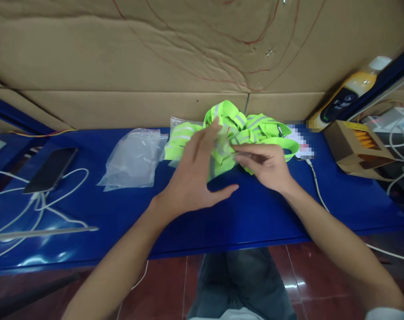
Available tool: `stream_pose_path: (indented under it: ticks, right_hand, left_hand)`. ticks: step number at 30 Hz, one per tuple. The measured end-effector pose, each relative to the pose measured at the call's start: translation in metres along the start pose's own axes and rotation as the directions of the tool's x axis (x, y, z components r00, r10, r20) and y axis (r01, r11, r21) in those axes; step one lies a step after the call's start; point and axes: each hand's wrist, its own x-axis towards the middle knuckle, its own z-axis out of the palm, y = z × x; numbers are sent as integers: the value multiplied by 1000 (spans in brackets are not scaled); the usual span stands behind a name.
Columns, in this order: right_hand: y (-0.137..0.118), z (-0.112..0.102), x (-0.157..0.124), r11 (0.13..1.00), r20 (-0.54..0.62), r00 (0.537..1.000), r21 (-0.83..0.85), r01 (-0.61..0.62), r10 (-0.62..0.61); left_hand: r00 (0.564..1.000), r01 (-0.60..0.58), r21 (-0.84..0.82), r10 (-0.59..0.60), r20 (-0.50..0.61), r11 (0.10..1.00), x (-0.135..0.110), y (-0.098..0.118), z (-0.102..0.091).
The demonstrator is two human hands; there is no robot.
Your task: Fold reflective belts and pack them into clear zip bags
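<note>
My right hand (268,165) pinches the edge of a clear plastic bag (224,163) with a neon-yellow strap with grey reflective bands in it. On the bag's other side is my left hand (193,175), fingers stretched out and thumb well apart, partly hiding the bag; whether its fingers touch the bag I cannot tell. Behind both hands lies a heap of loose neon-yellow reflective straps (264,126). Left of the heap, a filled clear bag (180,133) holds more of this strap. Flat clear zip bags (133,155) lie stacked further left.
The blue table (122,240) backs onto a cardboard wall (122,58). At left lie a phone (51,171) and white cables (63,215). On the right a juice bottle (352,95) leans beside an open cardboard box (353,151). A white cable (317,186) crosses the table's right side.
</note>
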Motion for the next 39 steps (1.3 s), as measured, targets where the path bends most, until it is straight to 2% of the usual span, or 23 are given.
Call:
stream_pose_path:
  ticks: [1, 3, 4, 5, 7, 8, 9, 11, 15, 17, 19, 21, 23, 27, 30, 33, 35, 37, 39]
  right_hand:
    - [-3, -5, 2, 999, -51, 998, -36, 20, -22]
    - [-8, -13, 5, 994, -89, 994, -88, 60, -68]
    - [-10, -15, 5, 992, -85, 993, -102, 72, -81]
    - [-11, -17, 5, 991, -71, 994, -110, 77, -85]
    - [-10, -17, 5, 990, -28, 995, -103, 92, -96]
    - [-9, -16, 6, 990, -11, 994, -89, 112, -113]
    - [-7, -15, 6, 987, -1, 990, -74, 142, -143]
    - [-4, -13, 8, 971, -9, 974, -80, 227, -228]
    - [-2, -8, 10, 916, -100, 925, -213, 339, -366]
    - [-3, -5, 9, 924, -94, 931, -191, 331, -353]
    - [-5, -3, 7, 952, -34, 955, -102, 289, -294]
    - [-6, -1, 5, 970, 30, 970, -16, 242, -242]
    - [-6, 2, 4, 973, 39, 973, 14, 228, -229]
    - [-5, 9, 1, 970, -90, 967, -47, 237, -240]
    - [-3, 18, -6, 989, -88, 986, 27, 146, -143]
    - [-2, 30, -11, 983, -3, 999, 180, -49, 50]
    - [-3, 37, -12, 948, 7, 983, 263, -177, 182]
    - [-4, 41, -12, 902, 17, 963, 345, -259, 270]
    - [-5, 43, -11, 872, 29, 958, 407, -272, 285]
  left_hand:
    - [998, 34, -32, -36, -47, 999, 2, -6, -6]
    - [971, 167, -175, -193, -142, 970, 4, -18, -13]
    - [955, 238, -303, -280, -101, 923, 5, -23, -14]
    - [941, 305, -445, -337, 8, 842, 5, -26, -12]
    - [899, 438, -651, -314, 305, 620, 4, -27, -4]
    - [872, 489, -697, -278, 402, 525, 4, -24, 2]
    - [853, 522, -721, -271, 446, 457, 3, -21, 8]
    - [838, 541, -751, -320, 442, 380, 2, -15, 18]
    - [844, 508, -804, -364, 394, 309, 1, -12, 24]
    - [824, 522, -817, -394, 407, 247, 0, -12, 23]
    - [795, 531, -825, -449, 407, 194, 0, -9, 23]
    - [768, 529, -830, -516, 379, 176, 2, -5, 25]
    - [745, 520, -837, -570, 348, 170, 3, -1, 29]
    - [735, 450, -869, -636, 233, 203, 3, 0, 33]
    - [756, 400, -858, -645, 110, 323, -1, -3, 33]
    - [790, 384, -760, -613, -23, 524, -4, -3, 32]
    - [792, 384, -700, -604, -85, 602, -5, -1, 33]
    - [784, 376, -731, -616, -76, 570, -5, 1, 35]
    - [792, 355, -799, -611, -19, 485, -4, 2, 38]
